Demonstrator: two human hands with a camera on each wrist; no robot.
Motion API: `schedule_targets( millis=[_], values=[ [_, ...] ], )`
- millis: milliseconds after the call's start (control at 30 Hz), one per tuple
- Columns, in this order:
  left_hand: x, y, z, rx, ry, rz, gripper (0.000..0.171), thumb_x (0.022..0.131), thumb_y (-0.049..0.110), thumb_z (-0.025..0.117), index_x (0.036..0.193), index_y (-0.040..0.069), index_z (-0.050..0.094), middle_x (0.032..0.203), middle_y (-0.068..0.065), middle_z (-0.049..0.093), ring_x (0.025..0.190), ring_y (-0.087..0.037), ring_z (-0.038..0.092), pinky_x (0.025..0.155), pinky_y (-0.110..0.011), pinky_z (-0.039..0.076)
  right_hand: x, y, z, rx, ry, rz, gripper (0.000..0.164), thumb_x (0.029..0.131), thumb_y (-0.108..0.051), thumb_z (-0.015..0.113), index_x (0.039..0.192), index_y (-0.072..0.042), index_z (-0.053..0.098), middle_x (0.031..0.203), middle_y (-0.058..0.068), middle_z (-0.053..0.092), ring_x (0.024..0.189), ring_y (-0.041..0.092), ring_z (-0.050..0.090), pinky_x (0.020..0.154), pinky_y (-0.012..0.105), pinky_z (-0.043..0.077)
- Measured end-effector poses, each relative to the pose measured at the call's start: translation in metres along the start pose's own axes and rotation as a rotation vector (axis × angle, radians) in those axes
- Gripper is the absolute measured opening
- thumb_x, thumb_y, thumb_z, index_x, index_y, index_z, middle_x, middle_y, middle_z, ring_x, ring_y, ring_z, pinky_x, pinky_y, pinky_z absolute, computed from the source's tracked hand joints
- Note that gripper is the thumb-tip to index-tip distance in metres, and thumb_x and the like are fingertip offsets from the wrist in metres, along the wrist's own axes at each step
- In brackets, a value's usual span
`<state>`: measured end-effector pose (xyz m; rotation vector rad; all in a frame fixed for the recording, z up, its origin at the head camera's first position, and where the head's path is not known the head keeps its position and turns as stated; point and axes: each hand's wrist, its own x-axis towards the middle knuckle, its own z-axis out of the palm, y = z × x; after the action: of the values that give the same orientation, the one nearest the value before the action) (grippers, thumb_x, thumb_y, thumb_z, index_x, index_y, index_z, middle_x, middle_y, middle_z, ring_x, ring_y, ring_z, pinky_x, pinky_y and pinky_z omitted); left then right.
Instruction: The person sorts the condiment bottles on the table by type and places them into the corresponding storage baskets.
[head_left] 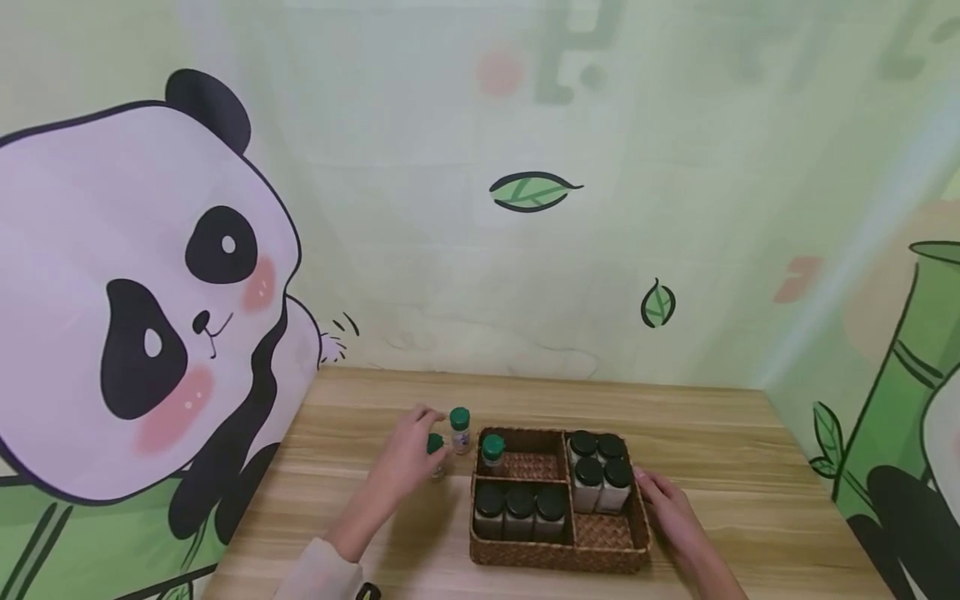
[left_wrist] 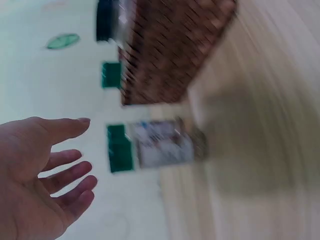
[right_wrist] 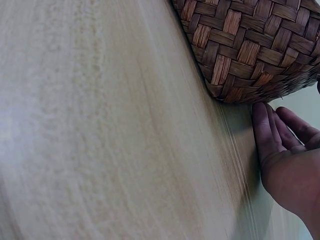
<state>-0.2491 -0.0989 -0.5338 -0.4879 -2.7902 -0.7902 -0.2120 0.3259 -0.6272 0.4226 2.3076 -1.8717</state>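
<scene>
My left hand [head_left: 403, 458] is held at a small green-capped spice jar [head_left: 436, 442] standing left of the woven basket [head_left: 558, 553]. In the left wrist view, the hand's thumb and fingers are spread, with a gap between them and a labelled spice jar [left_wrist: 162, 144]. A second green-capped jar [head_left: 461, 432] stands just behind, and a third green-capped jar [head_left: 492, 450] sits in the basket's back left compartment. My right hand [head_left: 675, 515] rests by the basket's right side, its extended fingertips right at the woven wall [right_wrist: 250, 55] near the base.
Three black-lidded jars [head_left: 520, 510] line the basket's front left compartment. Several more black-lidded jars [head_left: 600, 471] fill the back of its right compartment, whose woven floor shows in front. The wooden table [head_left: 757, 467] meets a panda-printed cloth backdrop [head_left: 420, 250] behind.
</scene>
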Motion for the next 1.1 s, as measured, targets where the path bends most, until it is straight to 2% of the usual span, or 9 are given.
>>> schedule_targets(
  millis=[100,167,400,467,567,700,800,933,1100],
  values=[
    [-0.003,-0.017,0.001,0.004,-0.012,-0.047,0.049,0.088,0.016,0.089,0.131,0.001,0.07,0.13,-0.015,0.063,0.119,-0.035,0.063,0.097,-0.049,0.057,0.0,0.0,0.0,-0.007,0.001,-0.008,0.082,0.109,-0.058,0.051,0.153,0.01,0.044,0.154,0.032,0.047,0.142,0.042,0.046,0.119,0.058,0.036],
    [-0.004,-0.023,0.005,-0.003,-0.02,-0.047,0.047,0.087,0.016,0.09,0.128,0.002,0.071,0.126,-0.014,0.065,0.114,-0.034,0.065,0.094,-0.049,0.058,0.0,0.0,-0.001,-0.006,-0.002,-0.011,0.081,0.108,-0.059,0.051,0.153,0.009,0.045,0.153,0.032,0.049,0.142,0.042,0.046,0.119,0.058,0.036],
    [-0.001,-0.028,0.016,-0.046,-0.016,-0.026,0.036,0.087,0.01,0.089,0.12,0.004,0.074,0.114,-0.009,0.066,0.101,-0.027,0.067,0.087,-0.044,0.06,-0.001,0.001,-0.002,-0.013,0.007,-0.019,0.072,0.11,-0.054,0.052,0.148,0.007,0.052,0.147,0.027,0.055,0.138,0.038,0.049,0.117,0.054,0.038],
    [0.002,-0.022,0.014,-0.047,-0.018,-0.025,0.033,0.088,0.013,0.089,0.118,0.006,0.075,0.112,-0.007,0.067,0.099,-0.024,0.067,0.084,-0.041,0.06,-0.001,0.001,-0.002,-0.012,0.009,-0.019,0.07,0.11,-0.052,0.052,0.147,0.007,0.053,0.146,0.026,0.057,0.137,0.037,0.05,0.115,0.052,0.038],
    [0.008,-0.004,0.004,-0.065,-0.024,0.003,0.031,0.089,0.018,0.088,0.115,0.008,0.076,0.11,-0.004,0.068,0.096,-0.019,0.068,0.082,-0.038,0.06,0.0,0.001,-0.002,-0.009,0.013,-0.016,0.069,0.11,-0.052,0.052,0.147,0.007,0.054,0.145,0.026,0.057,0.135,0.035,0.052,0.113,0.05,0.041],
    [0.017,0.027,-0.014,-0.076,-0.048,0.087,0.029,0.09,0.021,0.086,0.114,0.008,0.075,0.105,-0.002,0.066,0.092,-0.018,0.068,0.077,-0.034,0.059,0.0,0.001,-0.002,0.001,0.015,-0.018,0.07,0.11,-0.053,0.053,0.146,0.007,0.055,0.143,0.025,0.059,0.132,0.032,0.054,0.11,0.046,0.044],
    [0.021,0.046,-0.019,-0.071,-0.069,0.135,0.028,0.091,0.022,0.085,0.114,0.009,0.075,0.103,0.001,0.066,0.089,-0.018,0.068,0.075,-0.031,0.058,0.001,0.001,-0.003,0.004,0.008,-0.016,0.07,0.108,-0.055,0.054,0.144,0.005,0.056,0.141,0.022,0.06,0.129,0.028,0.056,0.107,0.044,0.047],
    [0.024,0.062,-0.01,-0.132,-0.112,0.169,0.03,0.095,0.026,0.083,0.12,0.012,0.074,0.107,0.001,0.067,0.092,-0.018,0.069,0.075,-0.027,0.057,0.001,0.002,-0.003,0.007,-0.004,-0.006,0.071,0.108,-0.056,0.054,0.144,0.005,0.055,0.142,0.021,0.06,0.13,0.029,0.055,0.108,0.047,0.047],
    [0.033,0.069,0.018,-0.215,-0.158,0.184,0.033,0.099,0.026,0.079,0.128,0.012,0.071,0.12,-0.002,0.067,0.102,-0.018,0.069,0.082,-0.028,0.058,0.0,0.002,-0.003,-0.006,0.0,-0.005,0.073,0.109,-0.055,0.052,0.148,0.007,0.052,0.146,0.026,0.056,0.136,0.036,0.051,0.114,0.054,0.042]
  ],
)
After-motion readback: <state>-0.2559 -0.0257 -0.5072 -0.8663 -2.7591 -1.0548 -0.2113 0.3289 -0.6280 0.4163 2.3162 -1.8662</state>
